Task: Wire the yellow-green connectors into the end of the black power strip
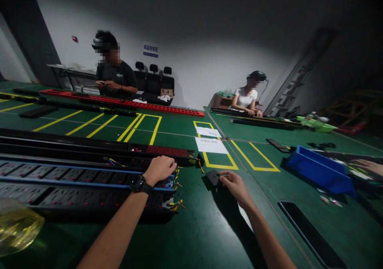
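Head view, socket strips (89,197), green table (194,233), pale wall (191,65)

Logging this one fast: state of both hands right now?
Left hand: over the blue-edged socket strip; cannot tell whether it grips.
Right hand: closed, holding a small black part.

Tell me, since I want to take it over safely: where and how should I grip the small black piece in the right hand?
I'd pinch the small black piece by its free left end, coming from the left: the right hand holds its right edge, leaving that end uncovered. Its flat, blocky shape suggests thumb and finger.
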`<state>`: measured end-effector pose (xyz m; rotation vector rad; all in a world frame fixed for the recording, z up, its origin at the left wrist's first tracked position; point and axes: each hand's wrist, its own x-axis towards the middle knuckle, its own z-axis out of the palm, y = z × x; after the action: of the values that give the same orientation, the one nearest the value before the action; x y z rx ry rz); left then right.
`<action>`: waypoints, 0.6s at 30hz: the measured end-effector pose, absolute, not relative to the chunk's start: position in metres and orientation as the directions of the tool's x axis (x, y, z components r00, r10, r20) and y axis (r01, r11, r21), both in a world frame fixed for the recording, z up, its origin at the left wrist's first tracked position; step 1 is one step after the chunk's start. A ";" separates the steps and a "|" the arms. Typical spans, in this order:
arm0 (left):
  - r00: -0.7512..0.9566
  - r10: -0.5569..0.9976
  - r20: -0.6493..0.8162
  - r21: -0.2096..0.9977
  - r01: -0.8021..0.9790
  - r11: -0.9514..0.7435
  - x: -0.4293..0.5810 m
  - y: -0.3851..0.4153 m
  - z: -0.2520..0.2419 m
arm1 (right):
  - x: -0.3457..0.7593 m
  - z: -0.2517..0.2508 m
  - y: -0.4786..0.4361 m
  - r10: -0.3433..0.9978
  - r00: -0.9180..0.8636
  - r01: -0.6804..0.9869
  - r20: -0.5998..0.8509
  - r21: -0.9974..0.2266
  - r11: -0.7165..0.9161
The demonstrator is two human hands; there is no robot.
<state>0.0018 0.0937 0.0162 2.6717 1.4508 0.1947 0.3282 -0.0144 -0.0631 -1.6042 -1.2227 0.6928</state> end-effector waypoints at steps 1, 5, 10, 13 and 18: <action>0.540 0.839 0.066 0.145 0.827 -0.543 0.002 0.094 0.016 | 0.328 -0.064 -0.015 0.929 0.339 0.456 0.149 -0.890 -0.024; 0.544 0.837 0.062 0.151 0.824 -0.546 0.002 0.094 0.018 | 0.329 -0.065 -0.017 0.898 0.309 0.707 0.313 -0.707 0.003; 0.542 0.838 0.057 0.162 0.824 -0.544 0.001 0.093 0.020 | 0.327 -0.064 -0.021 0.871 0.262 0.803 0.416 -0.594 0.042; 0.540 0.840 0.056 0.163 0.825 -0.542 0.001 0.093 0.020 | 0.319 -0.063 -0.023 0.892 0.211 0.815 0.399 -0.576 0.065; 0.541 0.839 0.055 0.158 0.825 -0.543 0.001 0.093 0.020 | 0.308 -0.063 -0.026 0.926 0.105 0.876 0.362 -0.475 0.086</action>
<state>0.0012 0.0932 0.0200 2.6577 1.4408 0.1881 0.3077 -0.0260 -0.0634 -1.7808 -1.7617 0.1069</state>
